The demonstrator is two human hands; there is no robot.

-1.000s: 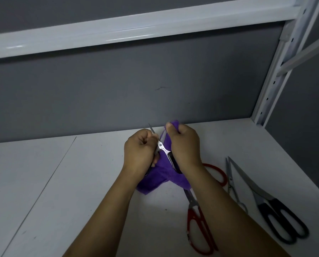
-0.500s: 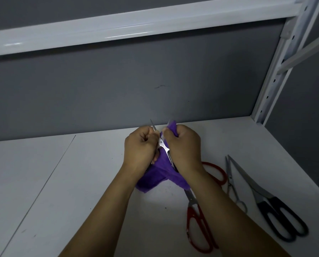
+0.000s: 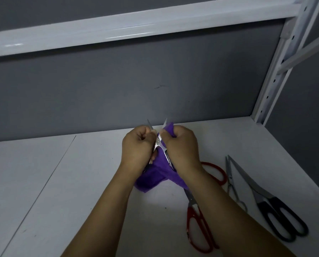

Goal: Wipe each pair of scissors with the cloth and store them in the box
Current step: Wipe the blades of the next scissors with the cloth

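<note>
Our left hand curls its fingers round the small scissors, blades open toward 12 o'clock. Our right hand pinches the purple cloth on the 1 o'clock blade. We should wipe slowly toward the tip.

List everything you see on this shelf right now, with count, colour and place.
small scissors: one, silver, held between both hands
cloth: one, purple, in the hands
red-handled scissors: one, red, front right
red handle loop: one, red, behind the right wrist
slim scissors: one, silver, right
black-handled scissors: one, black, far right
shelf: one, white, beneath everything
back wall: one, grey, behind
left hand: one, gripping small scissors
right hand: one, gripping cloth on a blade
</note>
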